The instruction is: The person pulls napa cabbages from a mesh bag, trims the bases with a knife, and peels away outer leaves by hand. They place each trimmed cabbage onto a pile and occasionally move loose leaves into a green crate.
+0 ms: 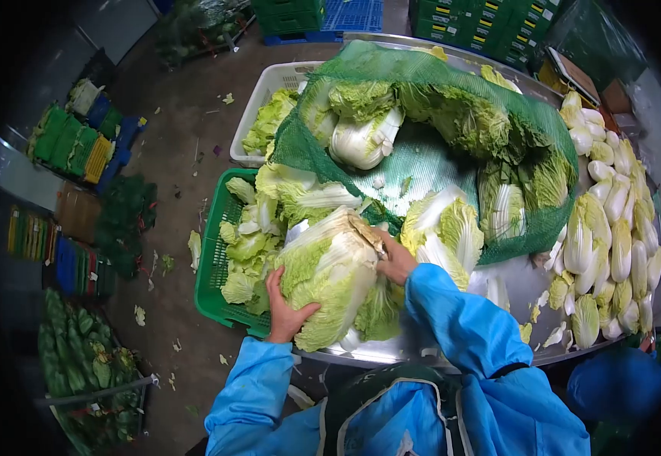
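Observation:
A large napa cabbage [327,285] is tilted between my hands at the near side of the metal table, its browned stem end up and to the right. My left hand [289,308] presses on its leafy left side, thumb and fingers apart around it. My right hand [397,258] is closed at the browned stem end; whether it also holds a small tool there is hidden. Just right of it lies another napa cabbage [444,232] with yellow-green leaves. Beyond is a green mesh sack [429,72], its mouth open toward me, with several napa cabbages [365,137] inside.
A green crate [213,266] of loose leaves stands at the table's left, with a white crate [251,114] of leaves behind it. Trimmed pale cabbages [619,197] are piled on the right of the metal table [498,285]. Leaf scraps litter the floor [186,144].

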`<act>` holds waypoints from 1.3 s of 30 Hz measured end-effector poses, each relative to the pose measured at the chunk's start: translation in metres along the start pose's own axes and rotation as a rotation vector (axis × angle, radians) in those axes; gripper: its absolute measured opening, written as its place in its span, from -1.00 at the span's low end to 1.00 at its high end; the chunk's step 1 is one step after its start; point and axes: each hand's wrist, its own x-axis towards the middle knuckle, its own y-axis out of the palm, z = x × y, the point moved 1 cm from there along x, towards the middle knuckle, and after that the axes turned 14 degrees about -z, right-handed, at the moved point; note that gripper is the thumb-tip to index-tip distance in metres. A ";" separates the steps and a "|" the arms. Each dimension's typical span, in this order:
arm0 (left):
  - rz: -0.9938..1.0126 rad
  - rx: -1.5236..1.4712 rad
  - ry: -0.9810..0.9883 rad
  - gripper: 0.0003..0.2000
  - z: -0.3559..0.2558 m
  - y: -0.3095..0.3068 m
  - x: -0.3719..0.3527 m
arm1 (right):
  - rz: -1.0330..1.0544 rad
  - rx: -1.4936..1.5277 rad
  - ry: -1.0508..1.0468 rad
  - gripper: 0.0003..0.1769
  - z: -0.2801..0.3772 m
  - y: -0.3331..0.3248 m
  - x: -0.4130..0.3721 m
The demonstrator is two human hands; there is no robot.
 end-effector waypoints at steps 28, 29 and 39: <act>-0.047 -0.453 0.004 -0.44 -0.116 0.043 0.053 | 0.079 -0.174 0.033 -0.14 0.176 -0.068 -0.043; -0.048 -0.474 0.018 -0.41 -0.125 0.038 0.057 | 0.074 -0.135 0.047 -0.15 0.182 -0.067 -0.041; -0.220 -0.588 0.070 -0.29 -0.078 0.074 0.037 | 0.109 0.006 0.025 -0.18 0.151 -0.068 -0.027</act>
